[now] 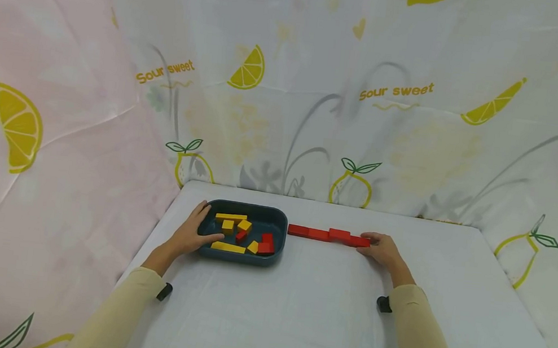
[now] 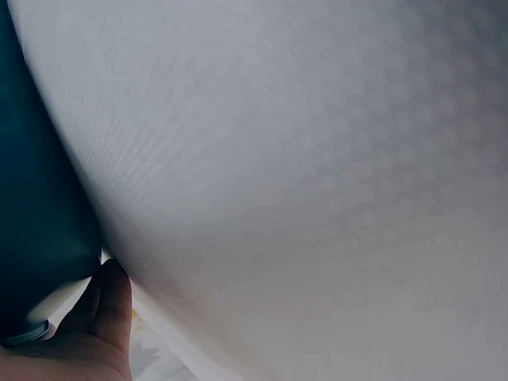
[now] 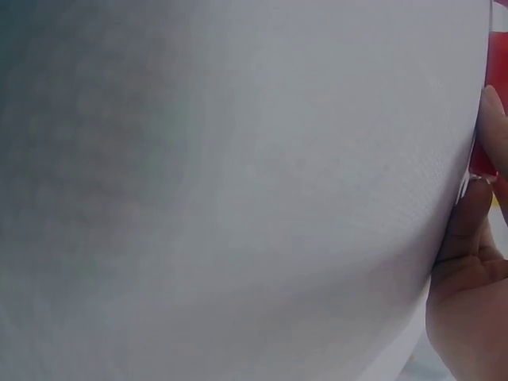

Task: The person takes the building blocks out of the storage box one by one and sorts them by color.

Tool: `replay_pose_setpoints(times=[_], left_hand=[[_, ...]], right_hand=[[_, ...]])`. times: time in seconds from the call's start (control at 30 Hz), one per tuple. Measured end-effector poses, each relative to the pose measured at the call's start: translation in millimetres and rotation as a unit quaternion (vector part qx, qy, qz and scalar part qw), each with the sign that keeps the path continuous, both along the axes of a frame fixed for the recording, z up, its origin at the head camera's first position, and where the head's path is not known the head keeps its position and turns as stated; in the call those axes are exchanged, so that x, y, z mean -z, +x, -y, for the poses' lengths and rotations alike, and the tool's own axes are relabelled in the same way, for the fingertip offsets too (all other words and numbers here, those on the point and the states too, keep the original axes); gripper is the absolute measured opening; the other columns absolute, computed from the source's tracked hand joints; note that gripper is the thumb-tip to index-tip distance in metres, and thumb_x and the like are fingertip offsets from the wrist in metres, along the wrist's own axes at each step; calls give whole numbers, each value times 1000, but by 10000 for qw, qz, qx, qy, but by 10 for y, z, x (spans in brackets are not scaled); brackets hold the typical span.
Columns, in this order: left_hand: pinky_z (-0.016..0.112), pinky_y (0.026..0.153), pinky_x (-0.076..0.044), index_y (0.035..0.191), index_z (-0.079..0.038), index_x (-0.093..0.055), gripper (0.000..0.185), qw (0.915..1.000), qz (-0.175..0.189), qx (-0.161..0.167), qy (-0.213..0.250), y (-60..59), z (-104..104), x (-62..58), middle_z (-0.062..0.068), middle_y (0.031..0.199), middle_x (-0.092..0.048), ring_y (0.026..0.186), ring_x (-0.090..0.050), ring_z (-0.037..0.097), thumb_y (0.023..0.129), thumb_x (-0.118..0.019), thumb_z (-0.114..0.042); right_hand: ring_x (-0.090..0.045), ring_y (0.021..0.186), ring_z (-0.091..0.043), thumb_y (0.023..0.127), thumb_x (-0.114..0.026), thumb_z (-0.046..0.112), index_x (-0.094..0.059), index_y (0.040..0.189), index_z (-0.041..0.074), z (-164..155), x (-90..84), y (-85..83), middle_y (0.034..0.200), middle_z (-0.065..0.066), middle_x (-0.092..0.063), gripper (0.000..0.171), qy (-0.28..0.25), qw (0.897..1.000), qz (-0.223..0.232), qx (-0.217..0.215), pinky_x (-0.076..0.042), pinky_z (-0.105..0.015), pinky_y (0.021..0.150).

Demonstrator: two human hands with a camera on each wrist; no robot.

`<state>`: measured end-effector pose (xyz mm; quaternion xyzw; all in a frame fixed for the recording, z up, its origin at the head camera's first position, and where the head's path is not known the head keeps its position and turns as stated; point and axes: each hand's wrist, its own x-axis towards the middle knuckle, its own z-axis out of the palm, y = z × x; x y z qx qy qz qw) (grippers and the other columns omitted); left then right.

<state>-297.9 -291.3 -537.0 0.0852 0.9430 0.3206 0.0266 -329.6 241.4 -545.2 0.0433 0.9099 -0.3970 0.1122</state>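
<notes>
In the head view my left hand point(image 1: 188, 237) grips the left end of a dark blue tray point(image 1: 244, 259), thumb over the rim and fingers along the outer side. Yellow blocks point(image 1: 228, 247) and red blocks point(image 1: 266, 247) lie loose inside it. To the tray's right, several red blocks stand end to end in a row point(image 1: 318, 235); one of them sits a little higher than its neighbours. My right hand point(image 1: 384, 252) pinches the rightmost red block point(image 1: 357, 242) between thumb and fingers. The right wrist view shows only part of that red block point(image 3: 498, 75) beside the fingers.
A white cloth covers the table point(image 1: 314, 325). Behind it hangs a lemon-printed curtain point(image 1: 305, 114), and a pinkish cloth point(image 1: 68, 186) hangs along the left side. The tray's right end stands close to the left end of the row.
</notes>
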Motion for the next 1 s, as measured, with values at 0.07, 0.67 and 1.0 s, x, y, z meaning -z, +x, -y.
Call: replay_pose_setpoints(times=[0.07, 0.67, 1.0], left_hand=[[66, 116, -22, 159, -5, -13, 111, 10000, 7, -8, 6, 3, 1, -2, 15, 167, -2, 151, -13, 43, 82, -71, -60], [66, 117, -20, 159, -4, -13, 110, 10000, -31, 5, 56, 13, 10, 8, 17, 167, -2, 151, -11, 43, 83, -70, -60], [66, 117, -20, 159, -5, -12, 110, 10000, -6, -34, 52, 17, 7, 0, 16, 167, -1, 151, -11, 42, 83, -70, -59]], right_hand=[[-46, 122, -38, 90, -71, 18, -55, 139, 4, -1, 1, -2, 138, -25, -50, 53, -7, 10000, 6, 7, -42, -54, 104], [-51, 117, -36, 89, -72, 17, -53, 138, 2, -9, 20, -10, 132, -26, -54, 55, -41, 10000, -70, 13, -44, -52, 102], [-50, 119, -37, 90, -72, 19, -54, 139, 3, -7, 11, -16, 136, -25, -53, 54, -40, 10000, -53, -15, -43, -51, 104]])
